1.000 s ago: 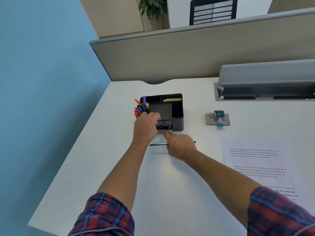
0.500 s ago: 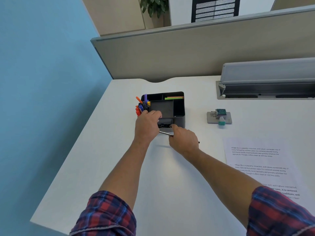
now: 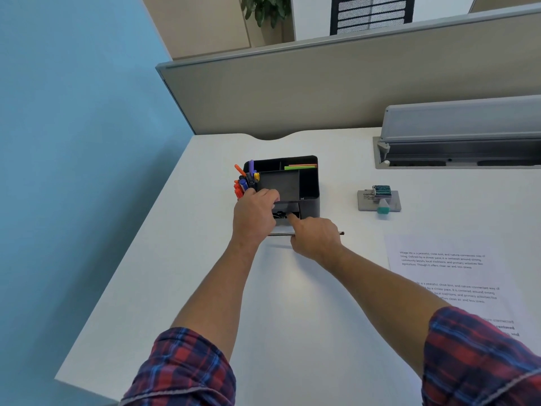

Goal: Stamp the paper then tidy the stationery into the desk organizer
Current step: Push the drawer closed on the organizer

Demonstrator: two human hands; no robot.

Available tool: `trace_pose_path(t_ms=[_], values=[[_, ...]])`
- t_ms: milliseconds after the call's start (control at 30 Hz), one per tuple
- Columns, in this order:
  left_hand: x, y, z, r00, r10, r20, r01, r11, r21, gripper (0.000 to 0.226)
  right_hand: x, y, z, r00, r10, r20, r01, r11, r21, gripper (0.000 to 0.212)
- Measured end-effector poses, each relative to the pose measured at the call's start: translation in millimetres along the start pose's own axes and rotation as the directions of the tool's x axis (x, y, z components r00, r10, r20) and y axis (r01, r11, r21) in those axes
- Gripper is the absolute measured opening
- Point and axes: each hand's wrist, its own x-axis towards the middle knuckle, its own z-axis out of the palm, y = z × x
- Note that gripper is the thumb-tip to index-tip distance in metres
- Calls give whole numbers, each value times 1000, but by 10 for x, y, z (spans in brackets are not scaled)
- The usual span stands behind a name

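left hand (image 3: 254, 218): your fingers curl over the front-left edge of the organizer (image 3: 308, 183), gripping it just above the drawer (image 3: 285, 215).
right hand (image 3: 314, 238): your index finger is stretched out with its tip at the drawer front, other fingers curled in; a pen (image 3: 339, 233) runs under this hand, both ends sticking out, but you can't tell if the curled fingers hold it or it just lies on the desk (image 3: 205, 259).
organizer: black, sits mid-desk; markers (image 3: 244, 180) stand in its left compartment, green and orange sticky notes (image 3: 300, 167) in the back right one.
drawer: small, low at the organizer's front, slightly pulled out, dark clips visible inside.
pen: thin, lies crosswise just in front of the organizer.
stamp (image 3: 382, 192): teal, rests on a grey pad (image 3: 392, 205) to the right of the organizer, well apart from it; a small teal cap (image 3: 383, 207) is at the pad's front edge.
paper (image 3: 445, 273): printed sheet at the desk's right side, near your right forearm, flat.
sleeves: plaid, pushed up on both arms.
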Motion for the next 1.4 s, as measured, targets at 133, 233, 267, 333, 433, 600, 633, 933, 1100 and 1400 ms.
trace_pose_path(t_ms=[133,233,267,333,433,600,633,933,1100,1400], values=[[-4,-1,-2,1000,-1,-5,1,1000,4,32,-94,-12,73,987,-82,-137,79,997,-21,48],[-7,1,-10,1000,1,-5,-1,1000,8,31,-129,-14,118,983,-79,-165,76,997,-23,47],[-10,3,-15,1000,1,-1,-1,1000,12,30,-124,-19,116,983,-74,-170,73,997,-12,44],[-12,12,-20,1000,-5,7,5,1000,24,29,-107,-24,99,984,-106,-146,107,994,-2,35],[-10,23,-21,1000,-9,0,9,999,32,28,-84,-19,98,980,-187,-66,185,982,-38,28],[-22,33,-13,1000,-25,11,25,1000,17,29,-19,-20,115,992,-101,-74,101,995,2,40],[-22,34,-12,999,-30,15,30,999,13,29,-16,-26,122,993,-104,-64,104,995,5,42],[-29,46,-38,1000,-20,-2,20,1000,1,25,-183,-27,75,975,-138,-173,173,963,208,49],[-56,28,-72,999,-41,-25,39,996,-74,19,-307,135,-4,891,-186,-414,266,953,144,23],[38,-99,-143,998,-41,50,50,979,-198,26,-380,416,-247,810,-278,-517,436,874,214,41]])
